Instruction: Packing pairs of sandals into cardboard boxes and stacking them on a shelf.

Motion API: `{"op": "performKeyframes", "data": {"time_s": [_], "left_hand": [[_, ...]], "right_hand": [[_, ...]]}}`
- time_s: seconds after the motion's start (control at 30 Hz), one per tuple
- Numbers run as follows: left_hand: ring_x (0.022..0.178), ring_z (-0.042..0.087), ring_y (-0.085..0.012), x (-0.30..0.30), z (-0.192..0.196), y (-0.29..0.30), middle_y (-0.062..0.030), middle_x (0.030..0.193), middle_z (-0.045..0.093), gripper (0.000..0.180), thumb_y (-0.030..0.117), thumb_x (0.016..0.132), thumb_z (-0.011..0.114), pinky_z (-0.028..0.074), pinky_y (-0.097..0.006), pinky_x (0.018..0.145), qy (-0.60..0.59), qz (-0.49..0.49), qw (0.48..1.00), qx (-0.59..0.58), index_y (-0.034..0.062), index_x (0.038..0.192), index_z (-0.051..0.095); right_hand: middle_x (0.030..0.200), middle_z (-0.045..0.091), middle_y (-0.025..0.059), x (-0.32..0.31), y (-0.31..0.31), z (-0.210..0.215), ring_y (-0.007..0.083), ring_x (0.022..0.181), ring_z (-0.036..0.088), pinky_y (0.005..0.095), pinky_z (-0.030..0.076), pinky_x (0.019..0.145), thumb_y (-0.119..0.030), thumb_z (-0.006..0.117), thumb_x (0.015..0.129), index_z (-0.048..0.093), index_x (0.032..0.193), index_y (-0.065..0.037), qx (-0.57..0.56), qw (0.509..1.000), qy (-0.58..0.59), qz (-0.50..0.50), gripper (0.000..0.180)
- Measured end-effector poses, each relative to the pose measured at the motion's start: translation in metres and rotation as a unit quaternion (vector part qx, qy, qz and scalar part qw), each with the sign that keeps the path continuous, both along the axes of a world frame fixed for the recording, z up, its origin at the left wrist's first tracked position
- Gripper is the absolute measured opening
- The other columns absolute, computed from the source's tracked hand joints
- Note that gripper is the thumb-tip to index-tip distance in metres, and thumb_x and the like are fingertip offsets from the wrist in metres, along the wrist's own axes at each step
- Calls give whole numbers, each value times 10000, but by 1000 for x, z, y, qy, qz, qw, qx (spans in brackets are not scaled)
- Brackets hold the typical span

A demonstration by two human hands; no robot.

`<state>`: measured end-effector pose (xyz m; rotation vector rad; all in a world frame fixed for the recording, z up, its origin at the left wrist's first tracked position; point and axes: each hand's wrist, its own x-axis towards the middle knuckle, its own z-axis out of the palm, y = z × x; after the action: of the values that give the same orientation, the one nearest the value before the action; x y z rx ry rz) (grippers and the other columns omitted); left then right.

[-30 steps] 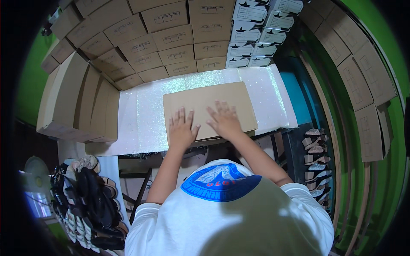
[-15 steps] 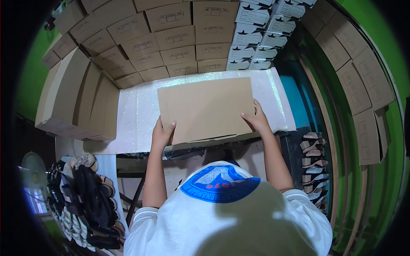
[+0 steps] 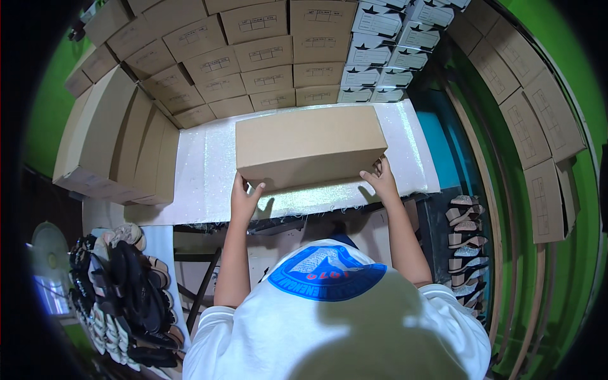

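Note:
A plain brown cardboard box (image 3: pixel 309 144) is held up above the table covered in a glittery white cloth (image 3: pixel 202 171). My left hand (image 3: pixel 244 197) grips the box's near left corner from below. My right hand (image 3: pixel 380 179) grips its near right corner. The box looks opened into a three-dimensional shape, with its top face and near side wall visible.
Stacked brown boxes (image 3: pixel 253 57) line the back, white patterned boxes (image 3: pixel 386 44) at back right. Tall flat cartons (image 3: pixel 114 139) lean at the table's left. Sandals (image 3: pixel 120 291) pile at lower left, more on a rack (image 3: pixel 465 247) at right.
The flat cardboard that lay under both palms was lifted by its two near corners and now stands as a raised box above the table.

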<state>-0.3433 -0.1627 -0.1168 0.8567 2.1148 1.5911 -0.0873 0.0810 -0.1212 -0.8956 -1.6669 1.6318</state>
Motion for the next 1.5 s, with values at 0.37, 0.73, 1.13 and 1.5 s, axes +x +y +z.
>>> {"op": "performKeyframes", "data": {"time_s": [0.37,0.73,1.13,1.5], "left_hand": [[1200,375,-384,19,89,9,-197,1334,353,582,156,743,659,331,-424,986,345,27,936,-62,107,1275,429],[1046,480,-337,38,90,-21,-162,1128,516,301,179,770,630,352,-418,940,369,37,926,-73,59,1044,598],[1074,490,-305,45,88,-41,-193,1204,438,742,244,739,680,427,-385,874,157,57,984,-65,75,1350,296],[1052,501,-231,43,80,-53,-145,1175,470,629,309,774,652,463,-337,786,38,42,994,-90,58,1288,390]], "right_hand": [[1359,338,215,-12,-14,87,371,1228,359,397,310,1006,-276,651,781,408,1289,-69,406,894,-175,-74,600],[1099,497,153,9,-38,89,248,930,542,325,438,831,-163,616,813,563,1071,-6,395,899,-153,-108,306],[1217,480,179,31,-54,108,306,1093,488,371,393,917,-323,698,732,431,1275,-68,290,936,-186,-75,656],[1162,526,141,49,-50,97,221,1008,535,321,418,865,-289,687,752,487,1215,-30,172,969,-174,-19,566]]}}
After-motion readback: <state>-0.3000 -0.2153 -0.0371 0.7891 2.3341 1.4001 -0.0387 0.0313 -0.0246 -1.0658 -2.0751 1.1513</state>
